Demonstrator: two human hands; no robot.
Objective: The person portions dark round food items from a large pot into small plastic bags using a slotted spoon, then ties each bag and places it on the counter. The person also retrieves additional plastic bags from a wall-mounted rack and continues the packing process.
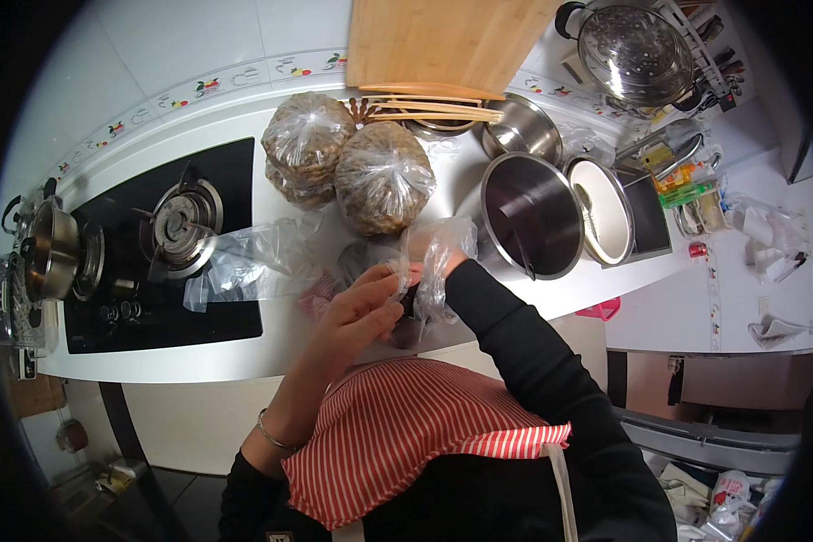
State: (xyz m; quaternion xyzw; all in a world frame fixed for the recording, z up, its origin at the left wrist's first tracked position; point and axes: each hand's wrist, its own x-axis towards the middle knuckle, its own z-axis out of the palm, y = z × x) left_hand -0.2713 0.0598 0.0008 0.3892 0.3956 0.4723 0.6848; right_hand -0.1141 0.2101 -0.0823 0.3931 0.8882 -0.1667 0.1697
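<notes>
Over the front of the white counter, my left hand (pixel 369 305) pinches the edge of a clear plastic bag (pixel 437 278). The bag's film wraps around my right hand (pixel 452 263), which reaches in from the right; its fingers are mostly hidden by plastic. Beneath my hands is a dark, rounded thing, too covered to identify. A pink-and-white cloth (pixel 317 296) lies just left of my left hand. Behind my hands stand knotted clear bags (pixel 385 179) packed with brown pieces, one (pixel 309 132) resting on another.
To the right are a deep steel pot (pixel 532 217) of dark liquid and a white-lined oval container (pixel 603 210). Left is a black gas hob (pixel 230 176) with a steel pot (pixel 53 251); flat clear plastic (pixel 251 261) overlaps it. Chopsticks (pixel 440 108) lie across a pan before a wooden board (pixel 447 44).
</notes>
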